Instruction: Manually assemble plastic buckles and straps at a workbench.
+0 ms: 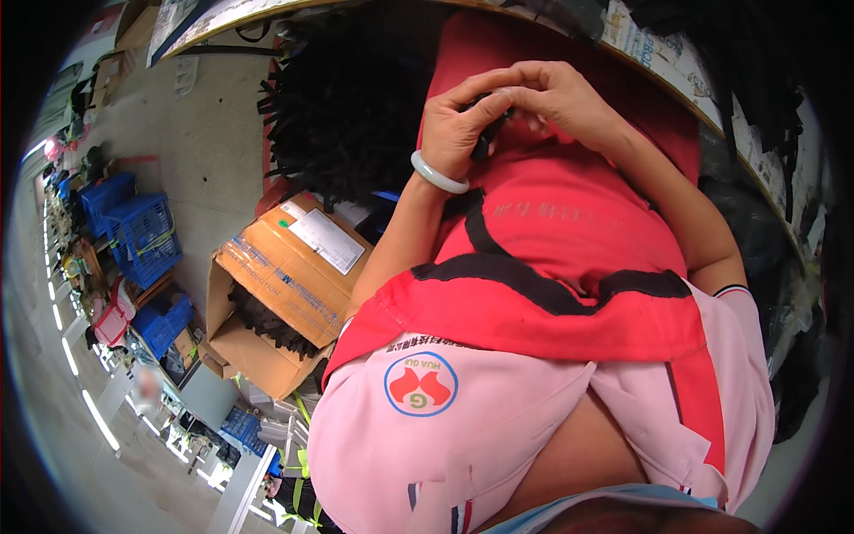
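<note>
In front of me, over the red apron (569,182), my two hands meet. My left hand (454,132), with a pale bangle at its wrist, is closed around a small black piece (486,141); only parts of it show between the fingers, so its kind is unclear. My right hand (559,100) curls in from the other side, its fingertips bent down to the same black piece and touching my left hand. Its fingertips are partly hidden. Close beyond my left hand lies a large heap of black strips (342,116).
An open cardboard box (285,276) holding more black strips stands left of my left forearm. A table edge (685,80) curves along the far and right side. Blue plastic crates (142,236) stand farther left on the grey floor (209,133).
</note>
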The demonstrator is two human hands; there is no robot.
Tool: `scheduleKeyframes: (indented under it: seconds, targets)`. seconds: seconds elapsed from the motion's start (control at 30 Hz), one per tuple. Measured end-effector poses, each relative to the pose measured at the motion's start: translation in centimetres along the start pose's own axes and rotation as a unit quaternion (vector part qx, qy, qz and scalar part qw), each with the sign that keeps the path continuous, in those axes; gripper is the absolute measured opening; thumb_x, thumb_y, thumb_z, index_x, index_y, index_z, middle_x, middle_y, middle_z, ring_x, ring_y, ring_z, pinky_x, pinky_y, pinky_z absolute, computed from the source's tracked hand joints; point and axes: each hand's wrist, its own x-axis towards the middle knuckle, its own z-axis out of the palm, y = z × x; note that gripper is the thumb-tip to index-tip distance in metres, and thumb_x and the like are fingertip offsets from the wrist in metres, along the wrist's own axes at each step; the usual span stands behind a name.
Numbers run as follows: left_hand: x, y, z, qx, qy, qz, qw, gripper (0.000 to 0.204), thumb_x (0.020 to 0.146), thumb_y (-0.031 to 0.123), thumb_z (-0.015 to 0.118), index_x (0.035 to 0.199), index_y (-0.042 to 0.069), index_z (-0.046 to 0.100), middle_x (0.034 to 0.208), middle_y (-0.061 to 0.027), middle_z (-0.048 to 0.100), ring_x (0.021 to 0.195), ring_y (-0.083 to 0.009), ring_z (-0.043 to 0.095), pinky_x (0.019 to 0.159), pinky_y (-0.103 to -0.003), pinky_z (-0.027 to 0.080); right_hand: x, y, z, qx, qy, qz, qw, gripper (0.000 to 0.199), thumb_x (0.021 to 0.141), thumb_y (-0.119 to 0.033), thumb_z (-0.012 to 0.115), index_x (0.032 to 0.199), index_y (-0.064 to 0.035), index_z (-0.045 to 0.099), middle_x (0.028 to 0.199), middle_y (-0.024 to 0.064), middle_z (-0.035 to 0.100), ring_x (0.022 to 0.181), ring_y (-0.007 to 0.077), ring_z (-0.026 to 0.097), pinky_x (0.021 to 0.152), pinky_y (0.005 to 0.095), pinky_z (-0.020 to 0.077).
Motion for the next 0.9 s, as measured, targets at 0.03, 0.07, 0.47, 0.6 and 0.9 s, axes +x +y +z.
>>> scheduleKeyframes:
  seconds: [0.03, 0.07, 0.47, 0.6, 0.9]
  targets:
    - [0.3, -0.2, 0.1, -0.004, -0.002, 0.003, 1.0, 0.025, 0.088, 0.009, 0.067, 0.112, 0.001, 0.067, 0.088, -0.0047, 0.067, 0.057, -0.0073, 0.056, 0.047, -0.018, 0.042, -0.2, 0.2, -0.7, 0.003, 0.005, 0.01, 1.0, 0.02, 0.092, -0.021, 0.062, 0.101, -0.0036, 0.066, 0.07, 0.0, 0.062, 0.054, 0.0056, 0.054, 0.048, 0.0187, 0.0426]
    - [0.6, -0.4, 0.2, -0.025, 0.009, -0.002, 1.0, 0.026, 0.089, 0.01, 0.066, 0.114, 0.002, 0.066, 0.086, -0.0049, 0.067, 0.055, -0.0073, 0.055, 0.044, -0.019, 0.041, -0.4, 0.2, -1.2, 0.005, 0.01, 0.019, 1.0, 0.019, 0.092, -0.022, 0.063, 0.098, -0.0039, 0.066, 0.069, -0.0003, 0.061, 0.054, 0.0055, 0.054, 0.048, 0.0186, 0.0421]
    - [3.7, -1.0, 1.0, 0.221, -0.079, -0.02, 0.972, 0.017, 0.085, 0.009, 0.071, 0.1, 0.001, 0.071, 0.077, 0.003, 0.064, 0.066, -0.0032, 0.054, 0.058, -0.019, 0.042, -2.2, -0.2, -5.3, -0.111, 0.039, -0.057, 0.991, 0.013, 0.087, -0.015, 0.064, 0.089, -0.0013, 0.064, 0.07, 0.0018, 0.062, 0.057, 0.007, 0.053, 0.052, 0.023, 0.0436]
    - [4.8, -1.8, 2.5, 0.268, -0.136, -0.016, 0.954, 0.017, 0.088, 0.013, 0.069, 0.097, -0.001, 0.07, 0.08, 0.0027, 0.065, 0.072, -0.0033, 0.056, 0.065, -0.02, 0.045, -3.2, 0.1, -7.0, -0.265, 0.043, -0.107, 0.957, 0.024, 0.087, -0.025, 0.064, 0.091, -0.0011, 0.065, 0.077, 0.0139, 0.066, 0.07, 0.0254, 0.062, 0.067, 0.0349, 0.0479]
    - [6.3, -0.4, 2.6, -0.215, -0.15, -0.231, 0.937, 0.025, 0.097, 0.027, 0.052, 0.1, 0.004, 0.058, 0.087, -0.0066, 0.055, 0.086, -0.0195, 0.058, 0.046, -0.024, 0.049, -5.0, -3.5, -20.1, -0.618, 0.454, -0.21, 0.607, 0.02, 0.083, -0.012, 0.064, 0.102, -0.0072, 0.066, 0.099, 0.0061, 0.064, 0.096, 0.0253, 0.058, 0.083, 0.0349, 0.0481]
